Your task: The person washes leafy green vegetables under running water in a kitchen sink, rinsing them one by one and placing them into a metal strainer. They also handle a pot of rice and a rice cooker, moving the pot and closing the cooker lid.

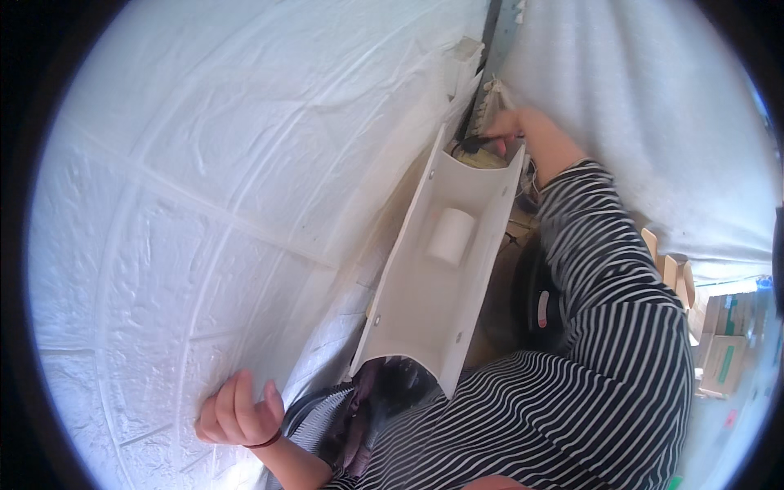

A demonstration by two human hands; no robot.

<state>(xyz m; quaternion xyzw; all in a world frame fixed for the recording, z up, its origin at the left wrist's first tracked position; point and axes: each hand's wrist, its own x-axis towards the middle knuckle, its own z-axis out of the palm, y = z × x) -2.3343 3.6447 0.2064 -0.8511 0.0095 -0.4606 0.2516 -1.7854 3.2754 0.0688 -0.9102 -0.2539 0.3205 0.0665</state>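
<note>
A long white trough-like shell, U-shaped in section with small slots along its sides, lies lengthwise before me. Inside it rests a short white cylinder, perhaps a roll. My right hand reaches past the trough's far end, beside a dark object and a yellowish piece. Blur and the hand's own angle hide whether its fingers grip anything. My left hand is at the lower left, fingers loosely curled and thumb apart, with nothing visible in it. It is in front of white padded sheeting.
A white cloth curtain hangs on the right. Beside my right arm is a black rounded object with a pale label. Under the trough's near end lies a dark bag with a zip. Cardboard boxes are stacked at the far right.
</note>
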